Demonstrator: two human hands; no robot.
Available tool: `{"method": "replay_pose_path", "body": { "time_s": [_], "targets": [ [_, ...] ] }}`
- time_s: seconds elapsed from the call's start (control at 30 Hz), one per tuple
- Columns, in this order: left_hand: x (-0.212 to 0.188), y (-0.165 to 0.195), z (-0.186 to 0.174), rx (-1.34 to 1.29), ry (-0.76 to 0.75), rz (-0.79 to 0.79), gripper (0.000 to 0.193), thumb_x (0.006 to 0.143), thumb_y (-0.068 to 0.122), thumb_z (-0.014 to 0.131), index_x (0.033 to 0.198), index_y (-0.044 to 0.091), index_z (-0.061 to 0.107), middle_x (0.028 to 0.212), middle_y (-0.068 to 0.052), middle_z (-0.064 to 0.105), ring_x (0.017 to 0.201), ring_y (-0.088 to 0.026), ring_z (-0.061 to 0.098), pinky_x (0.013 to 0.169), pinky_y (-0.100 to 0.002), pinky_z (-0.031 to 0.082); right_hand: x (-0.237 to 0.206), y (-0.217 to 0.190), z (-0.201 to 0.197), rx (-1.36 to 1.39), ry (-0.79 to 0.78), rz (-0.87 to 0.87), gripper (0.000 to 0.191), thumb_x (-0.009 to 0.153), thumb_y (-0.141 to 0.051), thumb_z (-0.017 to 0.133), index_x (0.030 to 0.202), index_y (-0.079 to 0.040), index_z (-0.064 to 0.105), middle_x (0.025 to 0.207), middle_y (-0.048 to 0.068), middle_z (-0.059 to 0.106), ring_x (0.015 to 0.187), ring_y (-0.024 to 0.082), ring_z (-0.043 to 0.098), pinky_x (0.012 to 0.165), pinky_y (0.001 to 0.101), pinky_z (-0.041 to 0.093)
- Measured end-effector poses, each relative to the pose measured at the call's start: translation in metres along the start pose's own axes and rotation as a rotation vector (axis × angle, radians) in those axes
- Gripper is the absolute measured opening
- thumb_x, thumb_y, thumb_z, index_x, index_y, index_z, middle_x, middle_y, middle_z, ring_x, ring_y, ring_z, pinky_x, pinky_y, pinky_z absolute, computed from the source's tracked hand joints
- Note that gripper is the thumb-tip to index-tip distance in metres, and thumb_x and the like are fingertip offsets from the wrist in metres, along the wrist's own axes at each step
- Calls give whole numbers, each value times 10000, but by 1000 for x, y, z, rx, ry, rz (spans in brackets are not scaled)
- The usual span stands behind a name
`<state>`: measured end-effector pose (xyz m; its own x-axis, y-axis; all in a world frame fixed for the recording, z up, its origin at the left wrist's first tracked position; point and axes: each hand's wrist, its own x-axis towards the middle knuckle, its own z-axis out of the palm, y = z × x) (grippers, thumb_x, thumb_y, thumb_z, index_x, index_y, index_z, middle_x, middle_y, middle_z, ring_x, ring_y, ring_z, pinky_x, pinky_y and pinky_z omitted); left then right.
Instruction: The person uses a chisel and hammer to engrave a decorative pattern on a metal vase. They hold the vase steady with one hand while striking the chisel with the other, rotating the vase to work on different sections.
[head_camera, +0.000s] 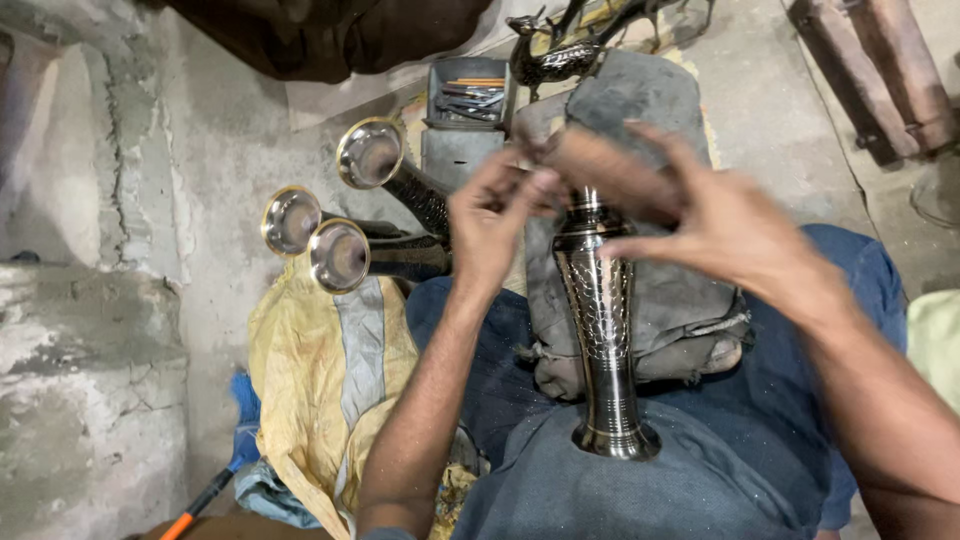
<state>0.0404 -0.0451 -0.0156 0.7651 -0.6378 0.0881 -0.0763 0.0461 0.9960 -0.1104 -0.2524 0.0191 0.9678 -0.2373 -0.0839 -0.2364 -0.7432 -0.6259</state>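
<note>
A dark engraved metal vase (603, 320) stands upright on the person's lap, leaning against a grey cushion (660, 300). Above its neck, the left hand (492, 215) pinches something too small to tell, while the right hand (700, 215) has fingers spread. Three similar vases (345, 215) lie to the left on yellow cloth (310, 370).

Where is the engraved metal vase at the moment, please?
The vase lies centre frame on the person's lap, propped on a grey pad, its top end between the left hand and right hand.
</note>
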Motion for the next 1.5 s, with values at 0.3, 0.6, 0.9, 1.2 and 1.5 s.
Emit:
{"method": "replay_pose_path", "body": {
  "time_s": [0.3, 0.6, 0.9, 1.2, 1.5],
  "targets": [
    [-1, 8, 15, 47, -46, -99, 380, 975, 270, 726, 1277, 46, 669, 955, -117, 806, 822, -196, 816, 689, -319, 715, 34, 42, 27, 636, -331, 83, 1264, 590, -326, 901, 1603, -96, 181, 1360, 272, 604, 1009, 272, 725, 721, 371, 652],
    [15, 30, 41, 462, -303, 126, 474, 944, 314, 764, 1338, 70, 665, 1044, -108, 810, 904, -183, 804, 826, -370, 656, -3, 73, 13, 168, 223, 189, 599, 893, -240, 846, 1359, 3, 558, 1101, 217, 716, 974, 260, 691, 832, 409, 550],
    [38, 21, 33, 358, -612, 129, 438, 949, 328, 741, 1325, 108, 690, 1228, -126, 779, 1086, -289, 770, 944, -521, 609, -24, 75, -12, -22, 297, 246, 412, 964, -209, 820, 1327, -83, 671, 975, 146, 726, 862, 248, 706, 771, 403, 553],
    [31, 27, 37, 563, -530, 131, 478, 909, 342, 754, 1316, 102, 683, 1211, -126, 774, 1118, -258, 762, 968, -448, 612, -24, 115, 4, 7, 333, 85, 278, 967, -207, 807, 1176, -69, 686, 950, 89, 752, 874, 210, 723, 776, 358, 575],
    [8, 47, 40, 528, -338, -5, 471, 919, 315, 737, 1328, 88, 683, 888, -70, 809, 704, -161, 777, 626, -350, 620, 5, 89, -26, 29, 180, 80, 263, 940, -168, 812, 1113, -26, 675, 814, 162, 710, 786, 277, 675, 684, 415, 538]
  ]
}}
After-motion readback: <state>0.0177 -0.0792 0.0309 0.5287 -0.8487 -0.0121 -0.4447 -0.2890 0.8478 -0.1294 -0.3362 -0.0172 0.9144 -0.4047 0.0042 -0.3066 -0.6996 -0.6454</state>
